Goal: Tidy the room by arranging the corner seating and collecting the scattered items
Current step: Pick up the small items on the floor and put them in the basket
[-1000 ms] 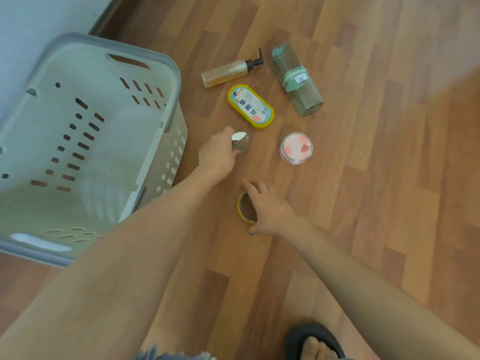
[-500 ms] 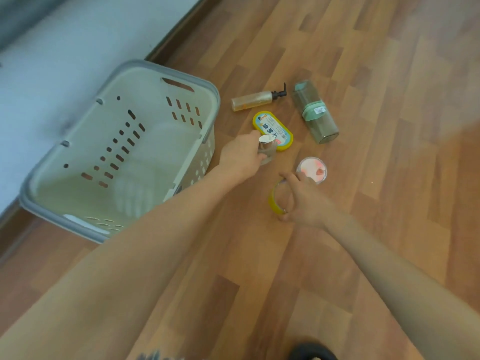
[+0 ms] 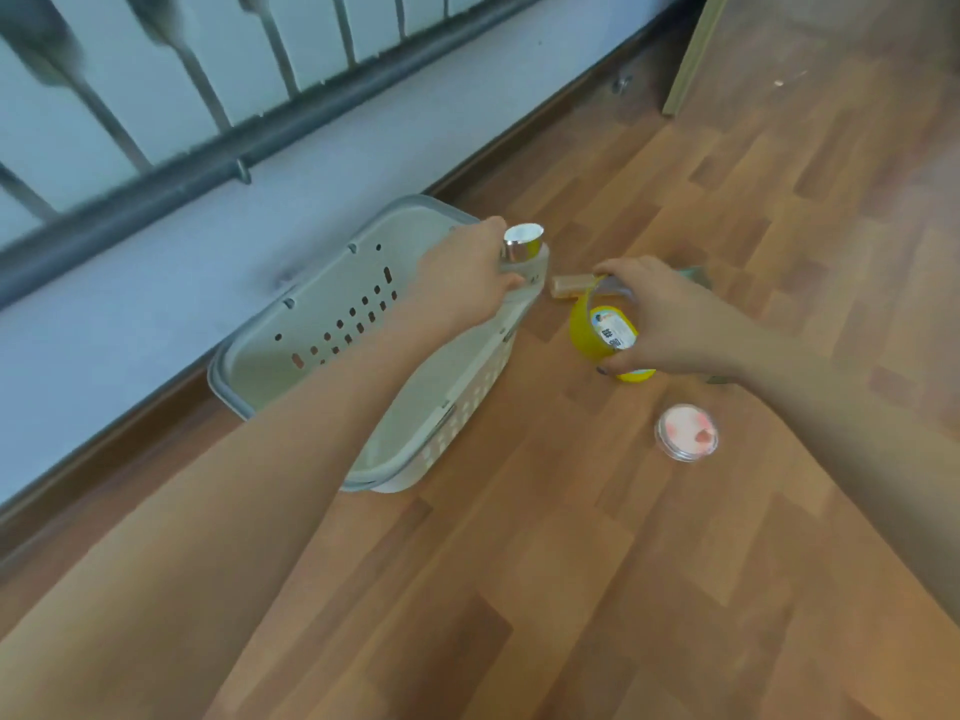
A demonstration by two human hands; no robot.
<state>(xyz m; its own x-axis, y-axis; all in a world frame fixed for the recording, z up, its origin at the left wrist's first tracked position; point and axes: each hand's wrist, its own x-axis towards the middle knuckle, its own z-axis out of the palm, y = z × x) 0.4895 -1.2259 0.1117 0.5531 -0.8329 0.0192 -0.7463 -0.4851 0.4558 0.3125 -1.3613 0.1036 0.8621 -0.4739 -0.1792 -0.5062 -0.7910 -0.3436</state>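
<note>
A grey laundry basket (image 3: 462, 407) stands on the wood floor by the wall. My left hand (image 3: 462, 283) grips a small silver jar (image 3: 522, 244) with a white top, just above the basket's far right corner. My right hand (image 3: 660, 319) holds a yellow tape ring (image 3: 581, 330) lifted off the floor to the right of the basket. Through the ring shows the blue-and-white label of a yellow oval tin (image 3: 636, 375) lying on the floor below. A round clear pot with pink contents (image 3: 687, 432) lies nearer to me.
An amber pump bottle (image 3: 571, 284) and a green bottle (image 3: 696, 275) lie beyond my right hand, mostly hidden by it. A white wall with a dark railing (image 3: 260, 142) runs along the left. A door frame edge (image 3: 688, 54) stands at the far right.
Both hands have lifted off the floor. The left one carried the silver jar up to the basket's corner; the right one raised the yellow tape ring. The view tilted up toward the wall.
</note>
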